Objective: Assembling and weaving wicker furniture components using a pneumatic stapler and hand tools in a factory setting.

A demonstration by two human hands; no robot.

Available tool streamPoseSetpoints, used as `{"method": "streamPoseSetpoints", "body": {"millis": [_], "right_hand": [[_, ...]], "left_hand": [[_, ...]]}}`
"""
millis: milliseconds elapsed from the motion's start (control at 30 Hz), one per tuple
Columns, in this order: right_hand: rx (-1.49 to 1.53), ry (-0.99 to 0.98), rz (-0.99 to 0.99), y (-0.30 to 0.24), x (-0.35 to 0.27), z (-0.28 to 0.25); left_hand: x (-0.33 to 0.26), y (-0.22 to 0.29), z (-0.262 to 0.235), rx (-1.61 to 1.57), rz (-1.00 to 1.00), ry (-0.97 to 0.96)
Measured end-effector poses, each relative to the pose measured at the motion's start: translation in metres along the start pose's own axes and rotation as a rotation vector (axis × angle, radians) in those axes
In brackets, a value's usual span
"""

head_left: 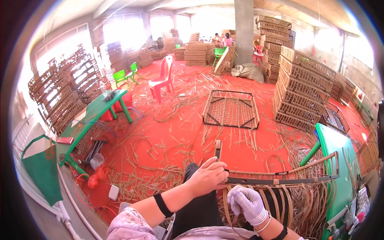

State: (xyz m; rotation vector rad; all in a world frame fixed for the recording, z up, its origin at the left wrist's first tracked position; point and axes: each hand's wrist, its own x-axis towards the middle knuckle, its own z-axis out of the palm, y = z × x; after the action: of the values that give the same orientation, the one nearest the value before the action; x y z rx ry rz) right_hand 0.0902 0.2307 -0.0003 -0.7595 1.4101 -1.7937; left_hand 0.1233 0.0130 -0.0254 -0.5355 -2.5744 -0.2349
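A half-woven basket frame [280, 180] of dark metal bars and tan rattan strips lies across my lap, low and right of centre. My left hand [208, 176], bare with a black band on the forearm, grips the frame's top bar near its left corner. My right hand [248, 204] wears a white glove and pinches rattan strips [276, 200] hanging below that bar. Loose strip ends fan out to the right.
A flat woven panel [231, 109] lies on the red floor [172, 132] amid scattered strips. Green tables stand left [90, 116] and right [336, 148]. Stacked baskets [302, 86] rise at right, a red chair [163, 78] behind, people far back by a pillar [244, 32].
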Motion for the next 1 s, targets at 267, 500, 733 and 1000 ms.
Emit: {"method": "streamPoseSetpoints", "body": {"millis": [267,500,733,1000], "right_hand": [[0.028,0.018,-0.159,0.0,0.0,0.009],[-0.462,-0.054,-0.423,-0.002,0.009,0.011],[-0.657,0.104,-0.435,0.008,0.003,-0.008],[-0.664,0.206,-0.547,0.027,-0.001,-0.026]], "left_hand": [[0.008,0.007,-0.002,0.078,0.052,0.019],[0.019,-0.01,-0.012,0.102,0.132,-0.093],[0.032,-0.015,-0.016,-0.145,0.065,-0.162],[0.035,-0.013,-0.008,-0.231,-0.132,-0.121]]}}
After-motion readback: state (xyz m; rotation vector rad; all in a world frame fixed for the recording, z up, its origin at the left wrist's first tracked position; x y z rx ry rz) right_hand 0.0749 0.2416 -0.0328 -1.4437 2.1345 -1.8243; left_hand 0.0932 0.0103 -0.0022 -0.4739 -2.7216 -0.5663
